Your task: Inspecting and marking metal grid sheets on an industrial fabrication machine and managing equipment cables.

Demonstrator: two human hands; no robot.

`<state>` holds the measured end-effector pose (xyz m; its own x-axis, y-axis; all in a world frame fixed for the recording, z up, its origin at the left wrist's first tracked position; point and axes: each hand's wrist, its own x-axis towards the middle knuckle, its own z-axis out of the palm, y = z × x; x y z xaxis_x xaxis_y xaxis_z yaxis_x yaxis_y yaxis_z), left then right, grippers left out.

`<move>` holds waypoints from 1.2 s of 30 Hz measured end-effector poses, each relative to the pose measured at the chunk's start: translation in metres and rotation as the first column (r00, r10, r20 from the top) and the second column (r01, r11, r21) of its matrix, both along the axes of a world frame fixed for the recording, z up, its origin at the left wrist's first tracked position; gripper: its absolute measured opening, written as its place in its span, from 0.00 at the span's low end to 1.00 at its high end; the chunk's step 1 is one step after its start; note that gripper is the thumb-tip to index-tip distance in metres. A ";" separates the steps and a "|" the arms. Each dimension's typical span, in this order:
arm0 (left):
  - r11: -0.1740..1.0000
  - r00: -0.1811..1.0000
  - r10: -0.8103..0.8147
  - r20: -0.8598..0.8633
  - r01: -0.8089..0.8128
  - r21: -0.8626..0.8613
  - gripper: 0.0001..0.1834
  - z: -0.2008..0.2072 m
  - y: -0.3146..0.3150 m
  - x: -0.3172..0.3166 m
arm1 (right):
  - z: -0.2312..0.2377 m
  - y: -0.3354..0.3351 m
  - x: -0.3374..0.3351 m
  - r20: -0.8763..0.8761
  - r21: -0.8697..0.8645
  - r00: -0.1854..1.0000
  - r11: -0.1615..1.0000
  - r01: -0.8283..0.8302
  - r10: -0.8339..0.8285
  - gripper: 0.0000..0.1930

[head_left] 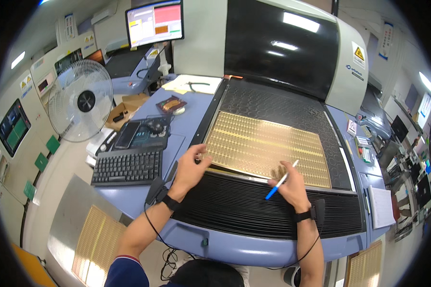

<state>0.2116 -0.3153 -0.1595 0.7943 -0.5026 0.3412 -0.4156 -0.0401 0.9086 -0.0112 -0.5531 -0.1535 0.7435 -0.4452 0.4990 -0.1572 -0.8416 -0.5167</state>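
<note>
A large gold-coloured panel point(268, 143) with rows of fine repeated patterns lies on the black textured bed of a machine. My left hand point(190, 170) is at its near left corner, thumb and fingers apart and curved; whether the fingertips touch the edge I cannot tell. In my right hand point(293, 186) is a white pen with a blue end point(275, 190), held slantwise over the panel's near edge. The fingers of that hand are mirrored in the shiny surface. Black bands with cables circle both wrists.
A ribbed black cover point(268, 213) spans the machine's front; its dark hood point(277, 43) rises behind. Left are a keyboard point(128, 166), mouse point(154, 125), phone point(128, 135), pliers point(196, 87) and a fan point(84, 101). A notebook point(381, 206) lies right. Another gold panel point(96, 246) sits lower left.
</note>
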 end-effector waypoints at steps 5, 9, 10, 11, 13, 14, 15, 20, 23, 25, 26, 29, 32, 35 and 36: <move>0.861 0.975 -0.148 -0.167 0.044 -0.507 0.30 0.026 0.006 -0.025 | -0.003 -0.004 0.001 0.095 -0.282 0.991 0.952 0.117 -0.094 0.21; 0.921 0.979 -0.200 0.042 0.202 -0.333 0.45 0.019 0.031 -0.098 | 0.040 0.085 -0.024 0.112 -0.132 0.985 0.980 0.146 -0.132 0.21; 0.913 0.960 -0.279 0.033 0.276 -0.299 0.43 0.023 0.041 -0.119 | 0.042 0.108 -0.044 0.085 -0.079 0.995 0.996 0.050 -0.043 0.29; 0.962 0.980 -0.187 0.071 0.197 -0.191 0.36 0.008 0.059 -0.124 | 0.047 0.128 -0.067 0.046 0.163 0.990 0.977 -0.139 0.133 0.35; 0.961 0.960 0.155 -0.235 -0.201 -0.188 0.27 -0.016 0.106 -0.132 | 0.054 0.146 -0.101 0.153 0.234 0.961 0.936 -0.263 0.232 0.33; 0.895 0.950 0.184 -0.251 -0.268 -0.357 0.30 -0.009 0.124 -0.139 | 0.044 0.136 -0.122 0.177 0.283 0.964 0.927 -0.245 0.200 0.34; 0.892 0.946 0.200 -0.257 -0.284 -0.352 0.37 -0.023 0.148 -0.134 | 0.020 0.130 -0.127 0.437 0.469 0.899 0.857 -0.212 -0.017 0.30; 0.945 0.945 0.296 -0.137 -0.311 -0.101 0.39 -0.080 0.209 -0.113 | -0.023 0.066 -0.179 0.316 0.785 0.915 0.610 -0.103 -0.252 0.20; 0.957 0.975 0.184 -0.128 -0.207 -0.202 0.42 -0.099 0.217 -0.102 | -0.020 0.070 -0.175 0.185 0.826 0.950 0.564 -0.013 -0.250 0.10; 0.966 0.973 0.154 -0.174 -0.185 -0.179 0.43 -0.088 0.216 -0.105 | -0.030 0.073 -0.176 0.106 0.717 0.968 0.692 0.085 -0.229 0.09; 0.969 0.968 0.147 -0.203 -0.182 -0.168 0.44 -0.085 0.214 -0.105 | -0.030 0.078 -0.175 0.121 0.703 0.963 0.706 0.088 -0.240 0.09; 0.962 0.957 0.184 -0.224 -0.222 -0.158 0.44 -0.079 0.210 -0.110 | -0.027 0.084 -0.172 0.181 0.551 0.963 0.832 0.067 -0.197 0.09; 0.954 0.949 0.218 -0.230 -0.256 -0.153 0.44 -0.076 0.211 -0.114 | -0.019 0.088 -0.170 0.118 0.539 0.973 0.836 0.104 -0.197 0.09; 0.948 0.941 0.243 -0.237 -0.282 -0.149 0.44 -0.072 0.208 -0.117 | -0.024 0.089 -0.167 0.130 0.506 0.970 0.855 0.115 -0.207 0.09; 0.945 0.938 0.253 -0.238 -0.292 -0.147 0.44 -0.071 0.208 -0.118 | -0.026 0.089 -0.167 0.164 0.500 0.964 0.860 0.103 -0.211 0.10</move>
<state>0.0936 -0.1077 -0.2301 0.9558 -0.2038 0.2121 -0.2072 0.0452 0.9773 -0.1782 -0.4640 -0.1790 0.5474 -0.7719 0.3232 -0.1113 -0.4499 -0.8861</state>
